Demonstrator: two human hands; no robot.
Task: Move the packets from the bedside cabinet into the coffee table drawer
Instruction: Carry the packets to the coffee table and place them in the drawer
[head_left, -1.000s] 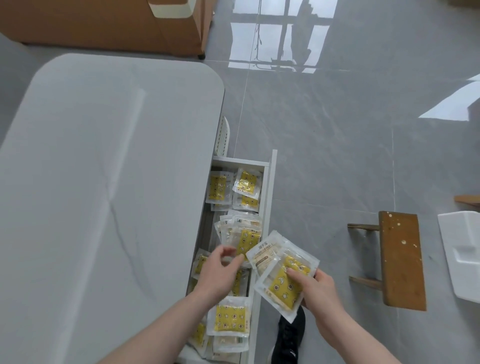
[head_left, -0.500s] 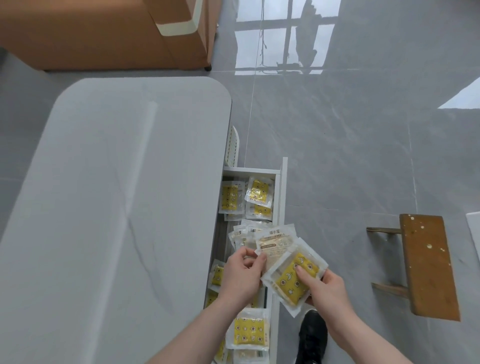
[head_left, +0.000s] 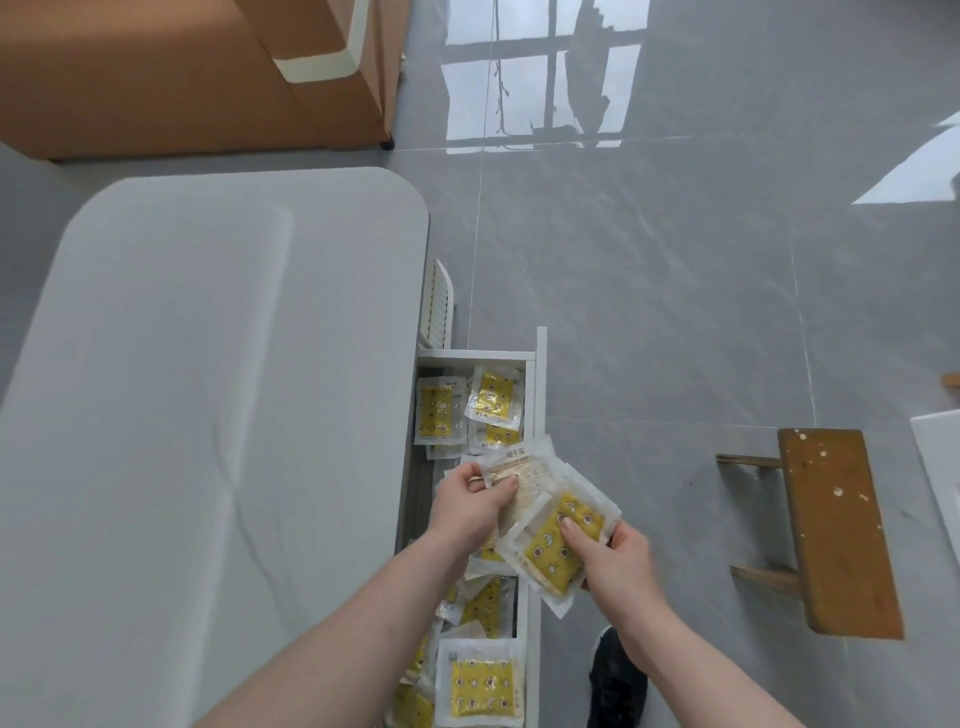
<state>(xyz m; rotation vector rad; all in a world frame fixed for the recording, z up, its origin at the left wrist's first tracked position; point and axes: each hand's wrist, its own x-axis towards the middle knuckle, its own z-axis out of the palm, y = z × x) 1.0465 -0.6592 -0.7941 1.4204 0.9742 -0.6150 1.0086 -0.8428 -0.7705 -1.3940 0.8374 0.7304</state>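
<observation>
The coffee table's white drawer (head_left: 541, 395) stands pulled out beside the grey table top (head_left: 208, 415). Several clear packets with yellow contents (head_left: 480, 686) lie scattered inside it. My right hand (head_left: 613, 566) grips a small stack of packets (head_left: 550, 545) over the drawer's outer edge, thumb on the top yellow one. My left hand (head_left: 467, 506) pinches the corner of a packet with its printed back up (head_left: 524, 470), which overlaps that stack. The bedside cabinet is out of view.
A paint-spotted wooden stool (head_left: 831, 530) stands on the grey tiled floor to the right. A white foam piece (head_left: 940, 457) shows at the right edge. An orange-brown sofa (head_left: 182, 73) sits beyond the table. My black shoe (head_left: 615, 680) is beside the drawer.
My left hand has risen from the packets in the drawer and taken hold of the back-up packet at the stack in my right hand. The view has shifted down and left.
</observation>
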